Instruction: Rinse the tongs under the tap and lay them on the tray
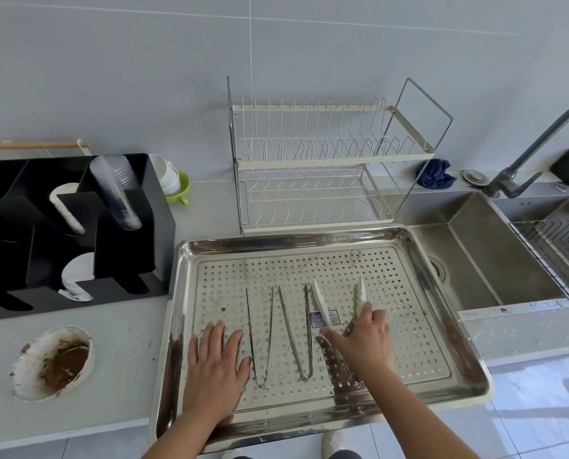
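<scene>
A perforated steel tray [419, 329] lies on the counter in front of me. Two thin metal tongs rest on it, one at the left [260, 339] and one beside it [296, 336], both with tips pointing away. To their right lie white-tipped tongs [321, 301] with a blue label on one arm. My right hand [362, 339] grips these tongs around the middle, fingers across both arms. My left hand [215, 366] rests flat on the tray's left side, fingers spread, holding nothing. The tap [538, 140] stands at the far right over the sink [482, 253].
A two-tier wire dish rack [326, 160] stands behind the tray. A black organiser [74, 226] with stacked cups sits at left. A dirty plate [54, 362] lies at front left. A blue cloth [435, 173] is by the tap, a wire basket [555, 250] in the sink.
</scene>
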